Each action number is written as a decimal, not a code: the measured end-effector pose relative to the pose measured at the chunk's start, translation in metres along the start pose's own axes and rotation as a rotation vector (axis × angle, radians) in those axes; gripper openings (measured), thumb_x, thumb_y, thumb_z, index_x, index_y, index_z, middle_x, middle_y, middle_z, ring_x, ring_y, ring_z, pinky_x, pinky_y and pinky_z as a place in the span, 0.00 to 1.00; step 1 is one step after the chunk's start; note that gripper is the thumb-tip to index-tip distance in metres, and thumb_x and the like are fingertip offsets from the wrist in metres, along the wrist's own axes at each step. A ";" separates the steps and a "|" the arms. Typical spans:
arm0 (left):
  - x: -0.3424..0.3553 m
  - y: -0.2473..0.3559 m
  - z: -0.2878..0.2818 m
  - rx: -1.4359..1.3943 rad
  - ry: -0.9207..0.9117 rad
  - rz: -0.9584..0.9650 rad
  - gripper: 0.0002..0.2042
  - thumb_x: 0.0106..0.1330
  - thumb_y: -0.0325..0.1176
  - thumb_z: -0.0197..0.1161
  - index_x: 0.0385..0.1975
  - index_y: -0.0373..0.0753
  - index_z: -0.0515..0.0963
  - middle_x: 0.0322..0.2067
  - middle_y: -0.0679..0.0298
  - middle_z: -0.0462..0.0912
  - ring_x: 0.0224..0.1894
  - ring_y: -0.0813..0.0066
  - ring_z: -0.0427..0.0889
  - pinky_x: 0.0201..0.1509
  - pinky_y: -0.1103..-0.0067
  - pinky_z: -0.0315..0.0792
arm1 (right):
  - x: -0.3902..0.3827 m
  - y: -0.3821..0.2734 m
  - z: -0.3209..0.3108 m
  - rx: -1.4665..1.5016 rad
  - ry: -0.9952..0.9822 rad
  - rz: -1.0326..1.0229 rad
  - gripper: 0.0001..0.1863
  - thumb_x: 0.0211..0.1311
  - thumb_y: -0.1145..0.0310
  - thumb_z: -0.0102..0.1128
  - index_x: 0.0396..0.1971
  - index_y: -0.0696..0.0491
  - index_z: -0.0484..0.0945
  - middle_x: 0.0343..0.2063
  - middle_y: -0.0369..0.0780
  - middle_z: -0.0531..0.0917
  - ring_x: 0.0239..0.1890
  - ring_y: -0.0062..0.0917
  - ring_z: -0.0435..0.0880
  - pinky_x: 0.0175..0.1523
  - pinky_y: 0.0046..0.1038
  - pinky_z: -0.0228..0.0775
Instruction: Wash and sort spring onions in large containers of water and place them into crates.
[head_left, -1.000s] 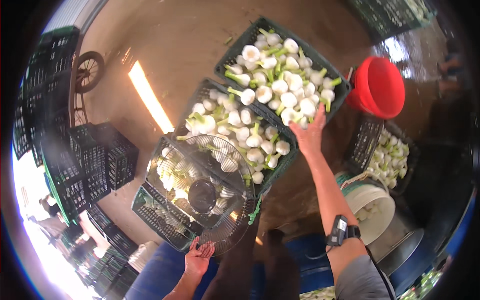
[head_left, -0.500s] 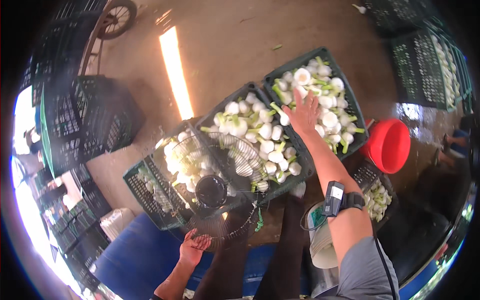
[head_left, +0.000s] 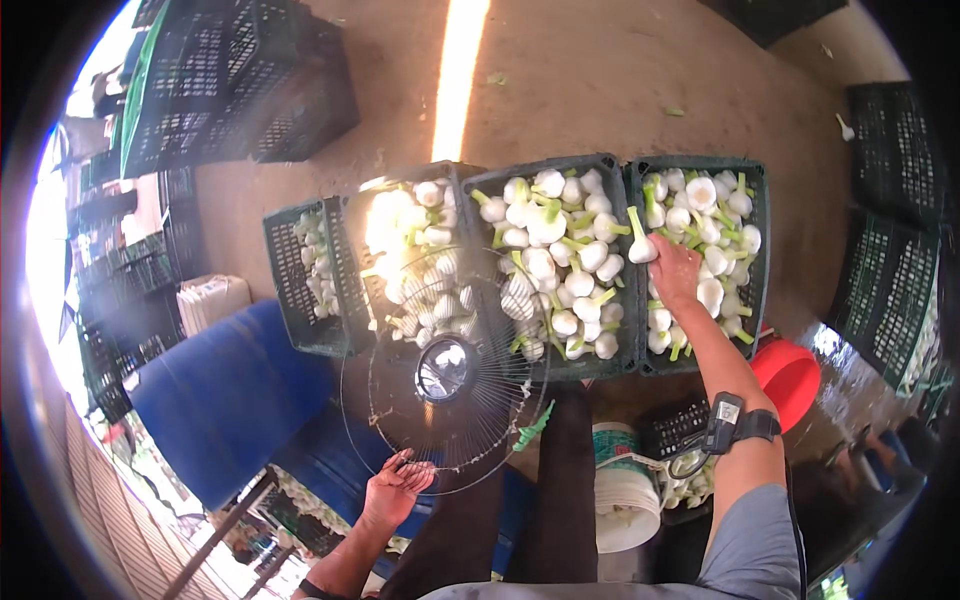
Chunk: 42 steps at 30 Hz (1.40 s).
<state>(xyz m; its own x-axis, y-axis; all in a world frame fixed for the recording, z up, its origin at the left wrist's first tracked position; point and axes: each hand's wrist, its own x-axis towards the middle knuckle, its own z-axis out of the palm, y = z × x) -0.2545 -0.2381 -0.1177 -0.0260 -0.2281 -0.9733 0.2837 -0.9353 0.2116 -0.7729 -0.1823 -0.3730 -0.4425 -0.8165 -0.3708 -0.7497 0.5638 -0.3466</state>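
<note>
**Fennel bulb lifted between two full crates**

The likeliest slip, I judge: the fennel bulb (head_left: 640, 247) is pinched only at its base, so its stalk could lever it loose onto the middle crate (head_left: 560, 170) at 12 o'clock. The right hand (head_left: 675, 272) is closed around that bulb, over the rim of the right-hand crate (head_left: 750, 175) at 1 o'clock. The left hand (head_left: 395, 490), at 7 o'clock, is spread open and holds nothing, its fingertips touching the lower rim of the round wire fan guard (head_left: 445, 372).
</note>
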 end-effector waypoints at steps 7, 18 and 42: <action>-0.021 -0.042 -0.038 -0.198 0.081 0.073 0.20 0.40 0.22 0.50 0.39 0.33 0.70 0.39 0.41 0.76 0.45 0.46 0.75 0.54 0.60 0.68 | 0.003 -0.066 -0.011 0.188 0.090 -0.158 0.32 0.46 0.66 0.59 0.55 0.39 0.64 0.60 0.46 0.57 0.51 0.43 0.65 0.58 0.46 0.55; -0.025 -0.083 -0.085 -0.378 0.190 0.063 0.20 0.40 0.20 0.51 0.39 0.34 0.68 0.39 0.42 0.75 0.46 0.45 0.74 0.54 0.58 0.68 | -0.014 -0.052 0.020 0.287 0.288 0.016 0.13 0.54 0.68 0.55 0.40 0.53 0.73 0.48 0.42 0.70 0.52 0.36 0.67 0.55 0.34 0.61; -0.029 -0.084 -0.112 -0.512 0.171 0.016 0.22 0.41 0.21 0.50 0.41 0.37 0.70 0.39 0.42 0.75 0.46 0.47 0.74 0.53 0.58 0.69 | 0.133 -0.151 -0.023 1.122 -0.497 0.204 0.10 0.52 0.69 0.56 0.35 0.52 0.78 0.33 0.43 0.81 0.33 0.30 0.79 0.33 0.25 0.71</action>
<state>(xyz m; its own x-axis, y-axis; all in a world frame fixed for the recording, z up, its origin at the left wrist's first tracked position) -0.1702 -0.1221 -0.1172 0.1266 -0.1538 -0.9800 0.7146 -0.6710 0.1976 -0.7300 -0.3792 -0.3500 -0.0837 -0.7040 -0.7053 0.2539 0.6693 -0.6982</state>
